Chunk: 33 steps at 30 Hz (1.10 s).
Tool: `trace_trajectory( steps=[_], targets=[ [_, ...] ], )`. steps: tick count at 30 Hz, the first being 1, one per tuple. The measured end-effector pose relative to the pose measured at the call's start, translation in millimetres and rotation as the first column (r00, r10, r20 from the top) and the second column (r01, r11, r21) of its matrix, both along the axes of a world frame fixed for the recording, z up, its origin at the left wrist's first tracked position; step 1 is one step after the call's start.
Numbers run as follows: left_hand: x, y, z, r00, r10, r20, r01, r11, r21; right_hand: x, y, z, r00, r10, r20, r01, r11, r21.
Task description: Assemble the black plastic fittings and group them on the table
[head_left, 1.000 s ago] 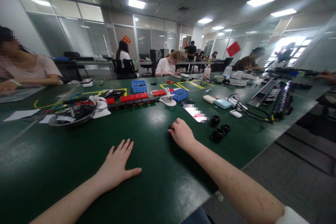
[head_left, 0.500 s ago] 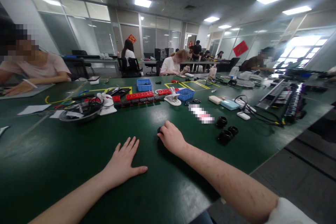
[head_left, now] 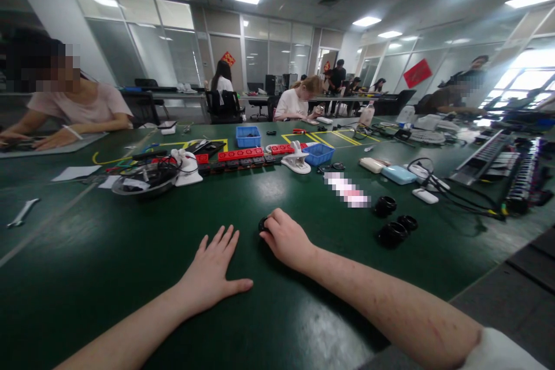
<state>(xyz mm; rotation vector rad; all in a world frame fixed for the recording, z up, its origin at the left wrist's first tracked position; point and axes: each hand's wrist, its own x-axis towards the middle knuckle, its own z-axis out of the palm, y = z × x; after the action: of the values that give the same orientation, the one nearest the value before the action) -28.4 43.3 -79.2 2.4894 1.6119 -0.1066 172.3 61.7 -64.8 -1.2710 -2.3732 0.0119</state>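
My left hand (head_left: 212,274) lies flat on the green table (head_left: 225,202), fingers spread, with nothing in it. To its right, my right hand (head_left: 287,240) grips a small black round part (head_left: 262,224) between thumb and fingers, at the tabletop. Most of that part is hidden by the fingers, so its exact kind is unclear. Off to the right of my right hand stand three black ring-shaped parts that look like lens barrels: one at the back (head_left: 385,206), a larger one in front (head_left: 392,233) and a smaller one (head_left: 408,222) beside it.
Beyond my hands are a metal dish (head_left: 145,185) of cables, red power strips (head_left: 240,154), a white clip (head_left: 296,159) and blue bins (head_left: 318,154). A wrench (head_left: 23,213) lies far left. Power banks (head_left: 398,174) and cables are at right. A person (head_left: 82,107) works at left.
The view has turned a little left, so the table's things sit further right and the wrench shows fully. My right hand, still gripping the black part, has shifted slightly left over the table.
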Motion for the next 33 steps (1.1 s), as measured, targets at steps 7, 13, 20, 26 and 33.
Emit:
trace_trajectory(
  steps=[7, 13, 20, 26, 33],
  targets=[
    [-2, 1, -3.6, 1.000, -0.007, -0.006, 0.007, 1.000, 0.016, 2, -3, -2.4, 0.995, 0.054, -0.086, -0.056, 0.998, -0.025],
    [-3, 2, -6.9, 1.000, -0.019, 0.017, 0.018, 0.998, 0.054, 6, -10, 3.5, 0.979, 0.136, -0.153, -0.145, 0.988, -0.050],
    [-3, 2, -6.4, 0.999, -0.018, 0.039, 0.017, 0.999, 0.038, 11, -16, 11.3, 0.950, 0.215, -0.226, -0.244, 0.964, -0.107],
    [-1, -1, 1.5, 0.983, -0.035, 0.181, 0.032, 0.999, 0.017, 13, -22, 14.2, 0.928, 0.257, -0.269, -0.305, 0.940, -0.154],
    [11, -18, 3.7, 0.890, -0.204, 0.408, 0.169, 0.978, 0.119, 11, -35, 17.3, 0.826, 0.420, -0.376, -0.508, 0.845, -0.171]
  ],
)
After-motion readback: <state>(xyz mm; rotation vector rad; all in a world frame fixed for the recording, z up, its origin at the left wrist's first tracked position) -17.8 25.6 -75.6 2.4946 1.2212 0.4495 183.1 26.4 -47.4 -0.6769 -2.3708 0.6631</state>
